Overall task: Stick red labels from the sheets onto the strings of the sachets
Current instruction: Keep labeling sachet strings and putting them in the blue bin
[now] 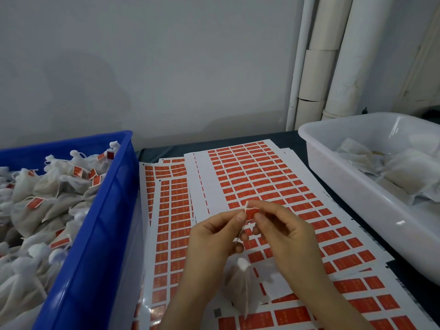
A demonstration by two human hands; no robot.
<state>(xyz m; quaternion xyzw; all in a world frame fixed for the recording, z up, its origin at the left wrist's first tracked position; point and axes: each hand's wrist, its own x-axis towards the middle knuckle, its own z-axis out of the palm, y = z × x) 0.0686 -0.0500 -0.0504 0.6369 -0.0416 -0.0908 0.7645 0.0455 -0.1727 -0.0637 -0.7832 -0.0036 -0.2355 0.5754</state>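
Observation:
Both my hands meet over the label sheets (250, 177). My left hand (214, 239) and my right hand (283, 232) pinch a small red label (251, 213) between thumbs and forefingers, folded around a thin white string (246, 204) that sticks up above it. A pale mesh sachet (240, 284) hangs below my hands on that string, over the sheets. Several overlapping white sheets carry rows of red labels, with some rows peeled off at the left side of the top sheet.
A blue crate (102, 222) at the left holds several white sachets with red labels on their strings. A white plastic tub (352, 186) at the right holds unlabelled sachets. A grey wall and white pipes (333, 58) stand behind the dark table (162, 151).

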